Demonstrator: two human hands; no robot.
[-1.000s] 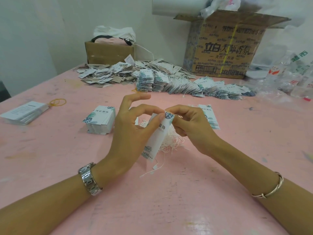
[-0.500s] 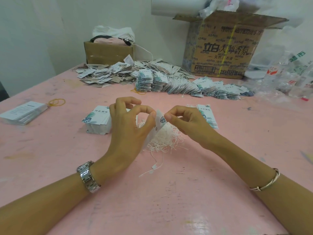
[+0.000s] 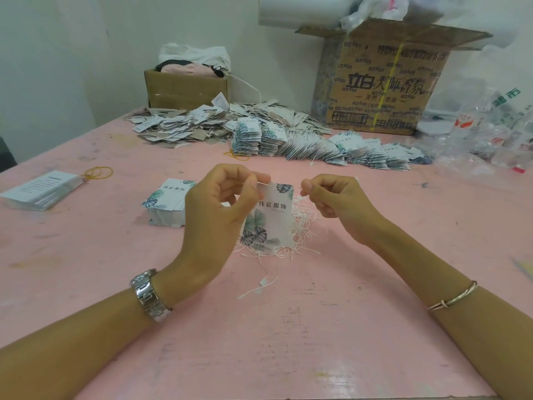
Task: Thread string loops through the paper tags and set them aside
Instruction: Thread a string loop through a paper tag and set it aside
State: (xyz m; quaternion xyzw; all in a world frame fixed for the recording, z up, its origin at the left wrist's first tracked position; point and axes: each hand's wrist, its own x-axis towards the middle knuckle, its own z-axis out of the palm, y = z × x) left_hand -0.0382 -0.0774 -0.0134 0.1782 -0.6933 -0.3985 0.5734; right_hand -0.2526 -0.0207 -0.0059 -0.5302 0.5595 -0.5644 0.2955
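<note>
Pink tabletop (image 3: pixel 86 255) runs back to a pale wall, where a large cardboard box (image 3: pixel 383 90) and a smaller box (image 3: pixel 184 88) stand behind the work. Judging by what lies there, the job is well advanced but not over: a long fanned row of finished tags (image 3: pixel 331 148) and a loose heap of tags (image 3: pixel 184 125) lie at the far side, while a squared stack of unthreaded tags (image 3: pixel 167 203) waits just beside the left hand (image 3: pixel 219 215) and a tangle of spare strings (image 3: pixel 305 229) lies under the hands. That hand pinches the upper edge of one paper tag (image 3: pixel 271 223) between thumb and forefinger, its other fingers curled. The right hand (image 3: pixel 334 197), near the tag's top corner but apart from it, has thumb and forefinger pressed together, apparently on a string loop (image 3: pixel 297 199), though the strand is too fine to follow to the hole. The tag hangs between the hands, clear of the table, printed face toward the camera; its long axis runs roughly upright, hole end up at the fingers and leafy lower end pointing down at the strings. This tag looks not yet set aside
</note>
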